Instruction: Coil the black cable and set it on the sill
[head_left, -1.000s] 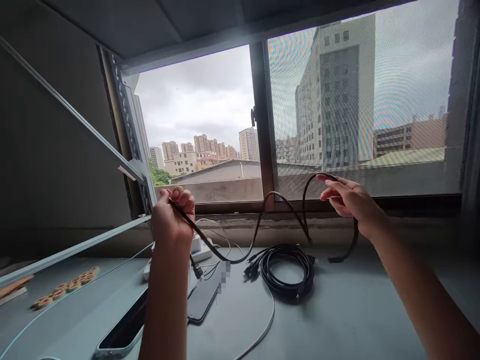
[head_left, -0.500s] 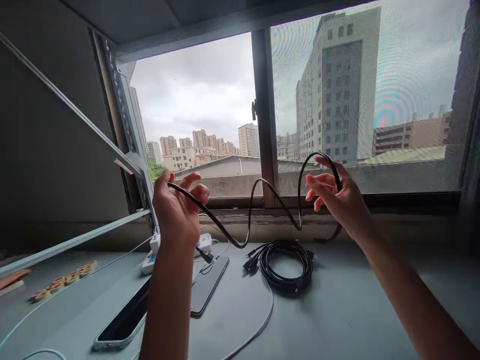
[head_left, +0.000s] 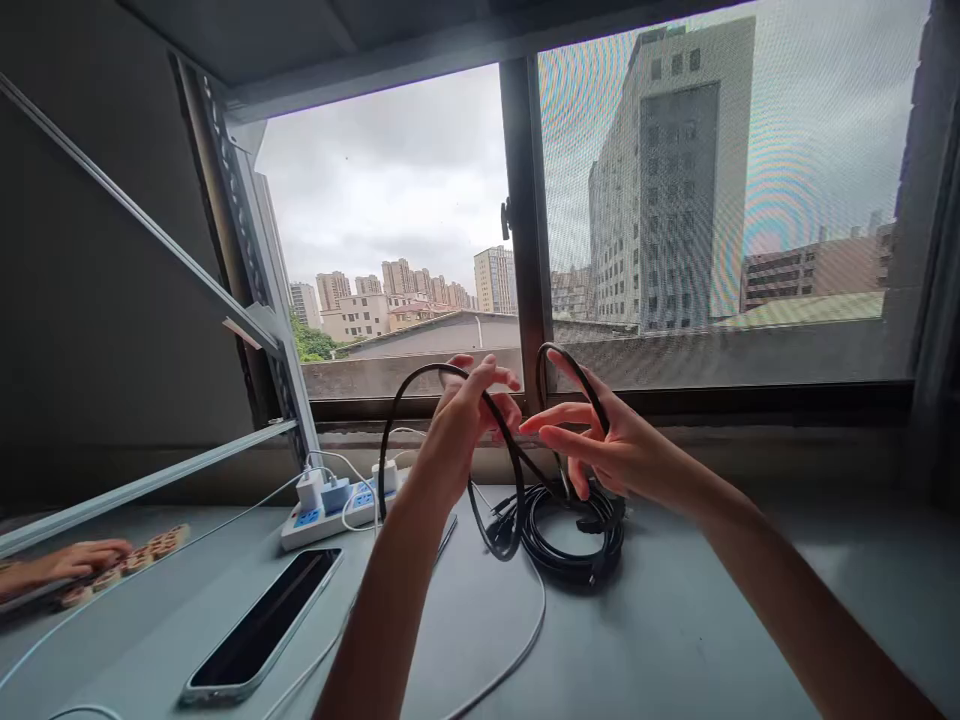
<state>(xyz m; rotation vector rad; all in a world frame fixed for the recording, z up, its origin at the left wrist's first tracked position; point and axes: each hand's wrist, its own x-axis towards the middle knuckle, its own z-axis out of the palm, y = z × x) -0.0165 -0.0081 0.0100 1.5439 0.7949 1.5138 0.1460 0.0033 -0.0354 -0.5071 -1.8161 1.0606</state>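
A slim black cable (head_left: 517,490) hangs in loose loops between my two hands, above the table. It passes over the thumb side of my left hand (head_left: 469,420), whose fingers are partly curled around it. My right hand (head_left: 600,430) carries another bend of the same cable over its index finger, with the thumb and other fingers loosely bent. The fingertips of both hands are close together. Below them lies a coiled black cable (head_left: 571,572) with its plugs, partly behind the held cable. The held cable's ends are hard to make out.
A white power strip (head_left: 330,525) with chargers stands at the back left. A phone (head_left: 262,625) lies before it; another dark phone (head_left: 447,538) is mostly behind my left arm. White cords (head_left: 517,662) cross the table. Another person's hand (head_left: 82,560) rests at far left by a patterned object (head_left: 157,550).
My left hand has moved right and my right hand left and lower, so the cable between them now bunches into loops. Another person's hand has appeared at far left.
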